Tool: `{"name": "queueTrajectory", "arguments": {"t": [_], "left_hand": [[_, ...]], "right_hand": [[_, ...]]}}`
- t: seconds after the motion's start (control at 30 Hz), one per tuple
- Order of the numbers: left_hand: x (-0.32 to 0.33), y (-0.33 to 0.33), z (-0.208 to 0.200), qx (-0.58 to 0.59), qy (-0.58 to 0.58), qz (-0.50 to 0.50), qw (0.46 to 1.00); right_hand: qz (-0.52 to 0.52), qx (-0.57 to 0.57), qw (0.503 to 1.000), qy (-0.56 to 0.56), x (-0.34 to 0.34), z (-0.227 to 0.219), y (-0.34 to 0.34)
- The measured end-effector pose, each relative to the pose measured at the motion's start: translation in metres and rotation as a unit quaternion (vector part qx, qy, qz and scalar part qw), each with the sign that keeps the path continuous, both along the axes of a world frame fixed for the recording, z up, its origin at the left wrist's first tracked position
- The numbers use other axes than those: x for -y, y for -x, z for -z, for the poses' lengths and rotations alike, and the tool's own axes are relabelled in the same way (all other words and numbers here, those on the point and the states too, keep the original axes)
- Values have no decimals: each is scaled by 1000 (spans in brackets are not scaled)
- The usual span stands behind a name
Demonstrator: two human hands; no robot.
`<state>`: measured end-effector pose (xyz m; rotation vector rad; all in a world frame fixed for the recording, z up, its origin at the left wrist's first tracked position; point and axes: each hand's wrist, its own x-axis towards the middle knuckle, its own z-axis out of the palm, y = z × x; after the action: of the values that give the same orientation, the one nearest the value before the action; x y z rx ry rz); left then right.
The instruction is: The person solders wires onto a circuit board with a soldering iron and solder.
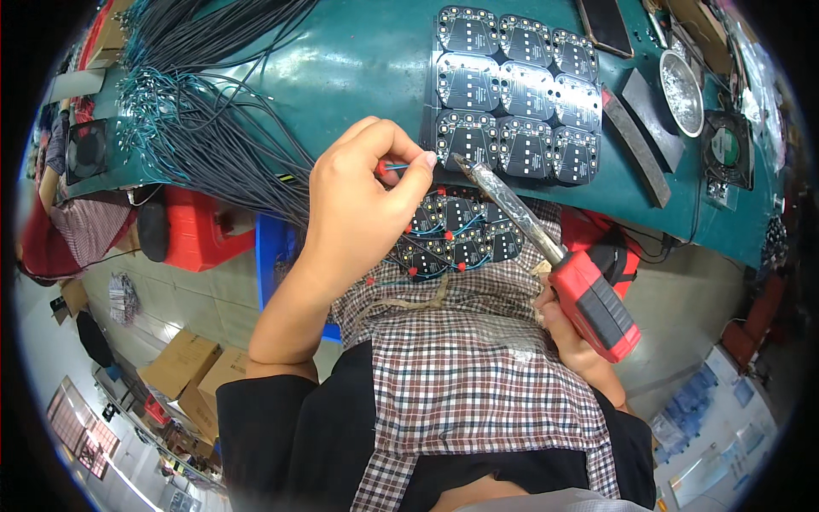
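My left hand (354,183) is closed in a pinch at the left edge of a panel of black circuit boards (525,90). Between its fingers is a thin blue wire with a red end piece (381,169). A red and black soldering iron (589,299) rests in the grip of my right hand (570,340), its handle hiding part of the fingers. The iron's tip points up and left, close to the lower left board and a short way from my left fingertips. Whether it touches the board I cannot tell. More black boards with blue wires and red pieces (461,243) lie below the table edge, over my lap.
A thick bundle of black cables (230,128) with bared ends spreads over the green table (341,68) at left. To the right are dark flat bars (636,145), a round metal dish (682,92) and a small fan (727,149). Red stools (200,230) and cardboard boxes (183,367) stand below.
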<state>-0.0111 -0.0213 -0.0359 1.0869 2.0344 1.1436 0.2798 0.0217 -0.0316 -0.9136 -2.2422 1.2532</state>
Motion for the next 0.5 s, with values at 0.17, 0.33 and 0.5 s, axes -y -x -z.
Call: {"name": "queueTrajectory", "arguments": {"t": [0.17,0.33,0.5], "left_hand": [[-2,-5,2,-13,-12,1,1000],[-2,-7,1,-20,-16,2,1000],[-2,-9,-1,-32,-27,10,999]], "right_hand": [[29,10,997,67,0,-2,-4],[6,23,996,90,0,-1,-10],[9,21,995,100,0,-3,-8]]}}
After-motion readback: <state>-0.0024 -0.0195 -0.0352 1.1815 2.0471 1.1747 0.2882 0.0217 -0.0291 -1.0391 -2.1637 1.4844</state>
